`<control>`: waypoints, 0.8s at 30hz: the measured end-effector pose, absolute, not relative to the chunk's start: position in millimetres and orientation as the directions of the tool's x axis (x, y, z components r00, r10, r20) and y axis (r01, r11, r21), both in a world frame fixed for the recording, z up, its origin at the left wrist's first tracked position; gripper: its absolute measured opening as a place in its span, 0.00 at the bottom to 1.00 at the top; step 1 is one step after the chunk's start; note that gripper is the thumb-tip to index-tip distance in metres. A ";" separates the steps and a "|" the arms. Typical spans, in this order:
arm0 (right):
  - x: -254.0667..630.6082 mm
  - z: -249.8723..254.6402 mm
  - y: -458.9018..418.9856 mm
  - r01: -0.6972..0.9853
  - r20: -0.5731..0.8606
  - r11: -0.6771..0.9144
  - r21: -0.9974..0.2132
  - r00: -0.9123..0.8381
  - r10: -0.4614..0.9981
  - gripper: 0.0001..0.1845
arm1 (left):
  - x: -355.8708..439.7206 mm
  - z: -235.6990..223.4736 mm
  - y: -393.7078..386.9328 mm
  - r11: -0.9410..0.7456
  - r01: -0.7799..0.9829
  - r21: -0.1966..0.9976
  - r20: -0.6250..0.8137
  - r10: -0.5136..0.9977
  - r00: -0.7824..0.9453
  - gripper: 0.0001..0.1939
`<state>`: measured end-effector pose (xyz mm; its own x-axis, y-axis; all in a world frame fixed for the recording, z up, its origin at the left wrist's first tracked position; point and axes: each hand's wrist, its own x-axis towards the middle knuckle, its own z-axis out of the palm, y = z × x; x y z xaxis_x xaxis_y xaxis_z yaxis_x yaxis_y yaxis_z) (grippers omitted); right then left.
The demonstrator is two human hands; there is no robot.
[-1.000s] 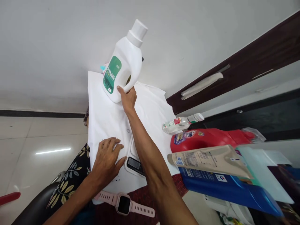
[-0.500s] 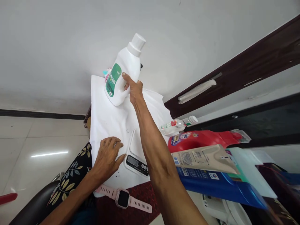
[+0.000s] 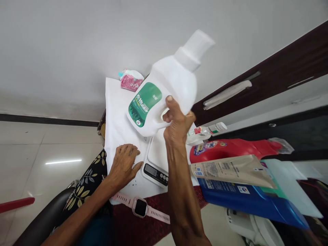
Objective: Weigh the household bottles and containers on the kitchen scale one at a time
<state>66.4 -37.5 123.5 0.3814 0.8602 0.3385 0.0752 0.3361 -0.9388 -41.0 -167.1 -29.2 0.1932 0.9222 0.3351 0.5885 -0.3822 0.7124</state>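
Note:
My right hand [image 3: 178,124] is closed around the handle of a white laundry detergent bottle [image 3: 164,78] with a green label. The bottle is held up and tilted, its white cap pointing to the upper right. Below it, a white digital kitchen scale [image 3: 156,155] lies on the white cloth [image 3: 115,112]; my right forearm covers part of it. Its dark display panel faces me. My left hand [image 3: 125,162] rests on the cloth just left of the scale, fingers loosely spread and holding nothing.
A pink packet [image 3: 131,82] lies at the cloth's back edge. To the right are a clear bottle [image 3: 200,134], a red bottle [image 3: 230,148], a beige tube [image 3: 235,171] and a blue bottle [image 3: 251,201]. A pink watch [image 3: 140,207] lies at the front.
My right hand has brought the detergent bottle closer and to the right, tilting it further. The pink packet behind it now shows. My left hand has stayed beside the scale.

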 end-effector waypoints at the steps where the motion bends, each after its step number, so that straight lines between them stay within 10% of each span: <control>1: 73.1 129.5 -47.7 0.085 0.370 0.368 -0.926 0.392 0.842 0.21 | -41.7 -28.7 -166.8 -0.385 0.589 0.711 0.334 0.921 0.200 0.11; 24: 198.1 124.3 -165.7 0.034 0.349 0.377 -0.926 0.463 0.815 0.21 | -45.4 -24.7 -160.0 -0.410 0.675 0.613 0.329 0.909 0.254 0.11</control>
